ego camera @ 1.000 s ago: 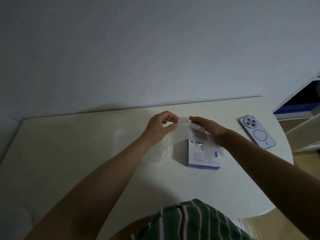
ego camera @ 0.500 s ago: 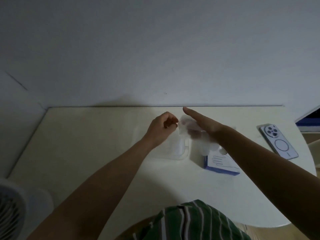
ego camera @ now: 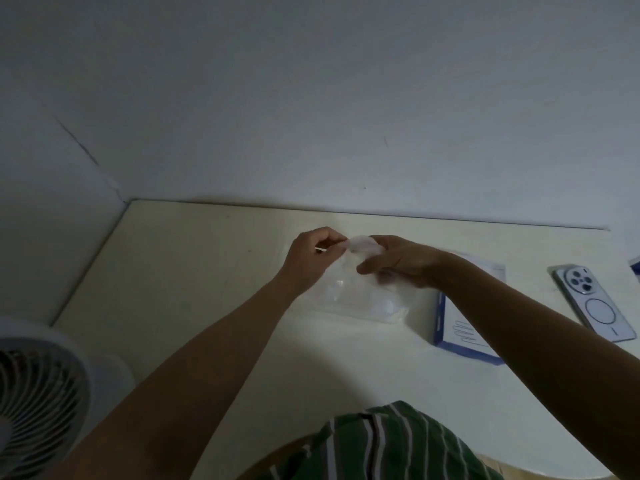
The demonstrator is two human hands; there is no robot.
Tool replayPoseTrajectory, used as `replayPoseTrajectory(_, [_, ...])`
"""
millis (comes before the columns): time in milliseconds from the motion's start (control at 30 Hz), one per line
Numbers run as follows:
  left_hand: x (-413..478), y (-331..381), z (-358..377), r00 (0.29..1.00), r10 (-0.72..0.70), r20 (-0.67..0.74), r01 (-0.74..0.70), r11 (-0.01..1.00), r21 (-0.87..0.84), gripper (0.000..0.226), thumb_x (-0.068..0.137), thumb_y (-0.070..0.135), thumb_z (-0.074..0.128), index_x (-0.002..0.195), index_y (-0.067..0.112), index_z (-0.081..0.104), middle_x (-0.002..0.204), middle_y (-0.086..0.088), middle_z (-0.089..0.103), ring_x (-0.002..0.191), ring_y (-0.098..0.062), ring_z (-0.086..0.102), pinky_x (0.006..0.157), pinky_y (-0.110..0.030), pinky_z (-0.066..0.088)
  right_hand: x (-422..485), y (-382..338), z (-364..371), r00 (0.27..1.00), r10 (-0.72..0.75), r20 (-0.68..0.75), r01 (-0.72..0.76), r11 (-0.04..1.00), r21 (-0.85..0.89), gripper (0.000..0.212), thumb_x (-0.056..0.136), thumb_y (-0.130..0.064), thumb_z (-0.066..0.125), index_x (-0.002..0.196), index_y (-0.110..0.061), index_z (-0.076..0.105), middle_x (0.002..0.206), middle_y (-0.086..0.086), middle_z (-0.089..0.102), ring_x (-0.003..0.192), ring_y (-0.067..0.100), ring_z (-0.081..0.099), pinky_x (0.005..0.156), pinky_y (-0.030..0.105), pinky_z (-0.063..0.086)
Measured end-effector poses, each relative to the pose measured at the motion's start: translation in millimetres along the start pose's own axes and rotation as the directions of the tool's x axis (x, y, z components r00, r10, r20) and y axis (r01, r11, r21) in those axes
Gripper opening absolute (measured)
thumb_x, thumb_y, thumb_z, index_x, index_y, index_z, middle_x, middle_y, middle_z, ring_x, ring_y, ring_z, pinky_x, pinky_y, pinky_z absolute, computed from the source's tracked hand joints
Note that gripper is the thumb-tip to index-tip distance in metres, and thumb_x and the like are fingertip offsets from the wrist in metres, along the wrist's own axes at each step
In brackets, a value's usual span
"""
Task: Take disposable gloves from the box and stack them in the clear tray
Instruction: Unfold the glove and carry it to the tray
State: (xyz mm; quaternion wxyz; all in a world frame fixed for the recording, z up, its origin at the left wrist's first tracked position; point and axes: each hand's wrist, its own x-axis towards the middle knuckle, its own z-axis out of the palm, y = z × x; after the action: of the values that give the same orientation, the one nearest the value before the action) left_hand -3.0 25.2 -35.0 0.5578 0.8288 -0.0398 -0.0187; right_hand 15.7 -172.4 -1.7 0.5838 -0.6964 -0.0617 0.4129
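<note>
Now left hand [ego camera: 317, 251] and right hand [ego camera: 401, 263] both pinch the glove [ego camera: 362, 243], stretched nine-to-three, clear tray [ego camera: 374, 315] just at six o'clock.

Brightness: dim throughout; the wall [ego camera: 311, 98] beyond the hands is a flat, dull grey, darkest toward the top.
Palest area: the table [ego camera: 207, 271] around the left hand [ego camera: 313, 258] and right hand [ego camera: 398, 261].
Light source: out of view.
Shadows: soft and diffuse; a thin dark band runs along the table's far edge beyond the hands, and both forearms read as dark.
Glare: small white glints on the clear tray [ego camera: 363, 303] just below the hands; a faint sheen on the phone [ego camera: 594, 303] right of the right hand.
Blur: the glove [ego camera: 362, 244] between the hands is hazy, with unclear edges.
Distortion: wide-angle; the table's far edge slants, and the fan [ego camera: 34, 393] far left of the left hand looks stretched.
</note>
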Motion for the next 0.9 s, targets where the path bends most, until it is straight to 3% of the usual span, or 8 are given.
replayPoseTrajectory(200, [4.6, -7.3, -15.1, 0.982, -0.061, -0.177, 0.063, 0.998, 0.003, 0.009, 0.082, 0.016, 0.072, 0.087, 0.010, 0.067, 0.085, -0.001, 0.073, 0.085, -0.013, 0.068, 0.080, -0.026, 0.052, 3.5, 0.2, 1.5, 0.995, 0.087, -0.039, -0.087, 0.996, 0.010, 0.019, 0.097, -0.018, 0.053, 0.088, -0.016, 0.070, 0.065, 0.000, 0.051, 0.053, 0.011, 0.044, 0.048, 0.023, 0.037])
replayPoseTrajectory(400, [2.0, -11.1, -8.6, 0.939, -0.305, -0.160, 0.237, 0.910, -0.340, 0.009, 0.094, 0.013, 0.061, 0.092, 0.005, 0.066, 0.079, -0.006, 0.070, 0.075, -0.015, 0.067, 0.077, -0.034, 0.054, 5.7, 8.4, 6.1, 0.980, 0.192, -0.044, -0.189, 0.980, 0.059, 0.039, 0.098, -0.029, 0.045, 0.072, -0.015, 0.069, 0.064, 0.001, 0.049, 0.052, 0.010, 0.042, 0.047, 0.020, 0.034])
replayPoseTrajectory(467, [2.2, -10.7, -2.3, 0.927, -0.319, -0.199, 0.256, 0.923, -0.289, 0.014, 0.098, 0.016, 0.054, 0.097, 0.003, 0.061, 0.072, -0.008, 0.067, 0.065, -0.020, 0.064, 0.072, -0.040, 0.056, 5.4, 10.2, 7.6, 0.976, 0.201, -0.079, -0.204, 0.978, -0.037, 0.042, 0.100, -0.037, 0.046, 0.076, -0.015, 0.073, 0.064, 0.002, 0.050, 0.054, 0.012, 0.042, 0.049, 0.022, 0.035])
replayPoseTrajectory(567, [4.4, -8.8, 6.3, 0.933, -0.176, -0.315, 0.208, 0.976, 0.070, 0.018, 0.101, 0.022, 0.045, 0.097, 0.006, 0.051, 0.067, -0.010, 0.063, 0.058, -0.030, 0.059, 0.062, -0.042, 0.051, 2.6, 3.1, 7.8, 0.968, 0.158, -0.197, -0.190, 0.969, -0.157, 0.036, 0.099, -0.037, 0.050, 0.096, -0.009, 0.072, 0.069, 0.005, 0.057, 0.053, 0.013, 0.050, 0.049, 0.022, 0.044])
replayPoseTrajectory(633, [6.5, -10.1, 9.8, 0.933, -0.048, -0.356, 0.168, 0.934, 0.315, 0.022, 0.102, 0.024, 0.040, 0.101, 0.005, 0.050, 0.080, -0.015, 0.065, 0.073, -0.037, 0.060, 0.063, -0.041, 0.043, 1.5, -1.7, 3.8, 0.918, 0.029, -0.395, -0.142, 0.955, -0.260, 0.031, 0.097, -0.031, 0.056, 0.111, -0.005, 0.066, 0.090, 0.011, 0.064, 0.072, 0.019, 0.059, 0.063, 0.028, 0.050])
replayPoseTrajectory(700, [7.1, -13.3, 10.5, 0.924, 0.012, -0.381, 0.168, 0.884, 0.436, 0.024, 0.103, 0.025, 0.037, 0.107, 0.005, 0.050, 0.083, -0.014, 0.064, 0.080, -0.039, 0.060, 0.061, -0.036, 0.034, -0.4, -4.8, -0.6, 0.753, -0.297, -0.587, -0.068, 0.853, -0.518, 0.028, 0.095, -0.024, 0.061, 0.117, -0.007, 0.063, 0.107, 0.011, 0.063, 0.093, 0.020, 0.059, 0.080, 0.031, 0.049])
replayPoseTrajectory(800, [7.0, -17.7, 13.0, 0.917, 0.037, -0.398, 0.192, 0.833, 0.520, 0.023, 0.104, 0.023, 0.034, 0.107, 0.006, 0.049, 0.078, -0.013, 0.062, 0.076, -0.040, 0.060, 0.059, -0.034, 0.031, -8.7, -20.5, 7.5, 0.467, -0.729, -0.500, 0.262, 0.655, -0.709, 0.017, 0.090, -0.005, 0.059, 0.103, -0.011, 0.067, 0.103, 0.005, 0.063, 0.090, 0.016, 0.061, 0.081, 0.028, 0.052])
replayPoseTrajectory(900, [10.4, -20.6, 18.0, 0.920, 0.003, -0.392, 0.226, 0.813, 0.537, 0.023, 0.104, 0.023, 0.032, 0.108, 0.006, 0.047, 0.077, -0.011, 0.062, 0.073, -0.037, 0.061, 0.058, -0.033, 0.033, -1.0, -24.7, 27.1, 0.618, -0.755, -0.220, 0.385, 0.535, -0.752, 0.024, 0.087, -0.002, 0.054, 0.096, -0.017, 0.070, 0.093, -0.002, 0.066, 0.077, 0.010, 0.062, 0.073, 0.020, 0.052])
